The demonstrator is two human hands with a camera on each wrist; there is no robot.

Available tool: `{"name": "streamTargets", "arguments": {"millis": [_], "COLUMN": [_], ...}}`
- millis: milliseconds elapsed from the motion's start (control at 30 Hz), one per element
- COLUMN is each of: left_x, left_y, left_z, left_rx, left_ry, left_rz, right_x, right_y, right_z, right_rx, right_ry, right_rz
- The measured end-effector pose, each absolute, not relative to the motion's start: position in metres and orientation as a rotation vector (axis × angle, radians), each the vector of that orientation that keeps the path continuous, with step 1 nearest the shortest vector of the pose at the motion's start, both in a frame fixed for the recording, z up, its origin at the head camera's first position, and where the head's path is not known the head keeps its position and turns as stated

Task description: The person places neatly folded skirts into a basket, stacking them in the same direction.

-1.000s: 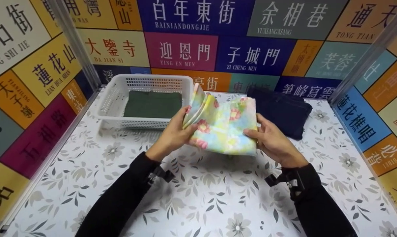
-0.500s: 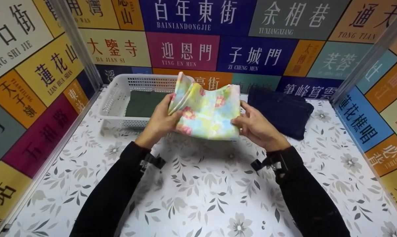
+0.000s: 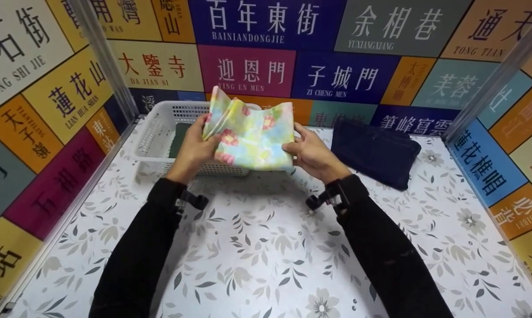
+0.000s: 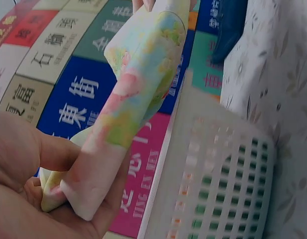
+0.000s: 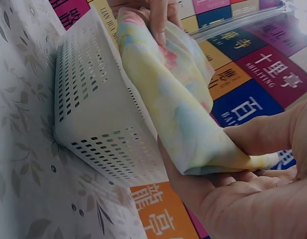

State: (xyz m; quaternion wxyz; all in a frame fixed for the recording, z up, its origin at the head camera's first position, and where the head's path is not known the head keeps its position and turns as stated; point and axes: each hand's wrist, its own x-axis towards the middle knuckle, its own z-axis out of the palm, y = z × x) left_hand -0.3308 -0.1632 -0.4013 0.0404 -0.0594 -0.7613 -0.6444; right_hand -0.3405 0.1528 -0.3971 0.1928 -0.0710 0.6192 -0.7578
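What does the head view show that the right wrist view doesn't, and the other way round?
Only the head view shows the folded navy cloth and both black sleeves. Only the right wrist view shows the SHILITING wall panel. Both show the floral cloth, held by the left hand and right hand, and the white basket.

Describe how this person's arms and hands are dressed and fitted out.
Both arms wear plain black long sleeves: left sleeve, right sleeve, with no lettering that I can make out. Each wrist carries a small black device, left device and right device, jutting out with a knobbed end. The left hand and right hand are bare, without gloves.
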Motion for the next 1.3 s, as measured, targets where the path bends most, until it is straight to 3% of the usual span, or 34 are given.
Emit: {"name": "streamTargets", "arguments": {"millis": [300,767,1033,1300], "left_x": [-0.346,-0.363,-0.369,-0.364], "left_y": [-0.192,-0.218,-0.234,-0.242], "left_z": [-0.400,-0.408,-0.412,-0.420], "left_rx": [-0.048,0.048,0.089,0.061], "left_ry": [-2.329,-2.317,-2.392,-2.708], "left_rz": [-1.931,-1.793,-1.655,-1.207], "right_x": [-0.371,-0.391,-0.394,-0.390], "right_y": [0.108,0.066,0.062,0.086], "right_z": [-0.400,-0.405,-0.406,-0.413], "right_rx": [-0.154,-0.230,-0.403,-0.565], "right_ry": [1.733,1.669,1.765,2.167], "right_rz": [-2.140,-2.176,-2.012,-1.800]}}
